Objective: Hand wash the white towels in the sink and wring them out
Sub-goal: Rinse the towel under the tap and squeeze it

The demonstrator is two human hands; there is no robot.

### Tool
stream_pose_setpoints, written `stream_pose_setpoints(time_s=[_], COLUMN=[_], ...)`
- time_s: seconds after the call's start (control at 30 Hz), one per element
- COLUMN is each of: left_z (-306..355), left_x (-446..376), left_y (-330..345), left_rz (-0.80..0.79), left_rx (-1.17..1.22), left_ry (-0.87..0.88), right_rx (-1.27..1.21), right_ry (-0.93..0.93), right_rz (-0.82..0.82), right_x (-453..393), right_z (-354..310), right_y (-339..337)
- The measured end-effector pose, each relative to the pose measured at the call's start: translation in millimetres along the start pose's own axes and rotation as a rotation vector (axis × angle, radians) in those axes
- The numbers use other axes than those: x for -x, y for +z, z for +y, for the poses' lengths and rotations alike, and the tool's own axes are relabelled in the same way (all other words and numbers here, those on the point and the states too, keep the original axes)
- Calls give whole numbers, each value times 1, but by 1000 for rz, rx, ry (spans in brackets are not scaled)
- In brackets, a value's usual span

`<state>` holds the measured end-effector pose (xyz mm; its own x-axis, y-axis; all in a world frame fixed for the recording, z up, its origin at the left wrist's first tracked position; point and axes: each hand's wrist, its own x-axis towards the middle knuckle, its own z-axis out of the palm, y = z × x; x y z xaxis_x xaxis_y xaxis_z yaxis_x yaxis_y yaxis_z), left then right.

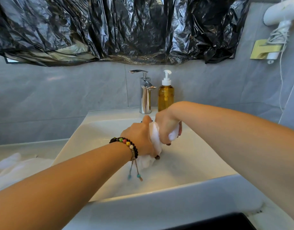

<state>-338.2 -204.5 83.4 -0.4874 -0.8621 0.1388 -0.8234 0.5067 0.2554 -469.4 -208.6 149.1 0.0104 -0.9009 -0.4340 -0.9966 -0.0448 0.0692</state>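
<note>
Both hands, left hand and right hand, curl their fingers tight around one twisted white cloth towel above the white ceramic sink, likely so wrung water drains there.

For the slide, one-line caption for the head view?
Left hand and right hand wring a white towel over the sink.

You are wearing no sleeves; both forearms are showing bare to the edges of the view. Your left wrist is carrying a bracelet of small dark beads mixed with green, red, yellow and cream ones. Thin brown cords are hanging from it, ending in tiny turquoise beads. Your fingernails are wearing dark polish.
</note>
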Motion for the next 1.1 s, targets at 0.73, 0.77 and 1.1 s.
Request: stream_pose_setpoints(time_s=[0.73,0.77,1.1], left_z=[-34,-35,-44], left_x=[-49,-51,-52], left_y=[-26,-24,-1], left_rz=[640,637,704], left_rx=[-569,-563,-532], left_ry=[752,779,837], right_rx=[-1380,-1435,-1546], right_ry=[-216,-223,-254], right_rz=[-78,-116,-288], right_x=[17,18,12], right_z=[20,19,30], right_y=[82,87,91])
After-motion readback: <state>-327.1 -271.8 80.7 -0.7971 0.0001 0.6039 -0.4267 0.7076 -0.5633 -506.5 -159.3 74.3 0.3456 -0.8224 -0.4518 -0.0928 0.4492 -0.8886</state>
